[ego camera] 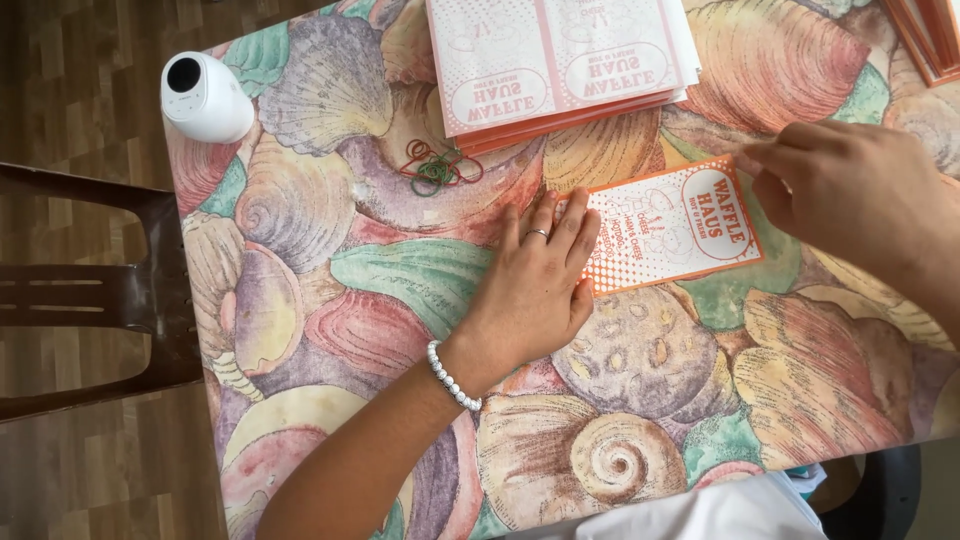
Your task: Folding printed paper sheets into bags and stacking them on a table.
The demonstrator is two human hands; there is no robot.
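A small orange-and-white printed paper sleeve (pixel 672 226) lies flat on the shell-patterned tablecloth (pixel 330 290). My left hand (pixel 535 285), with a ring and a white bead bracelet, presses flat on the cloth with its fingertips on the sleeve's left end. My right hand (pixel 850 190) comes in from the right, its fingertips pinching the sleeve's upper right corner.
A stack of unfolded orange-and-white printed sheets (pixel 560 60) lies at the table's far edge. Several rubber bands (pixel 437 167) sit in a small heap beside it. A white rounded camera device (pixel 205 97) stands at the far left corner. A dark chair (pixel 90 295) is left of the table.
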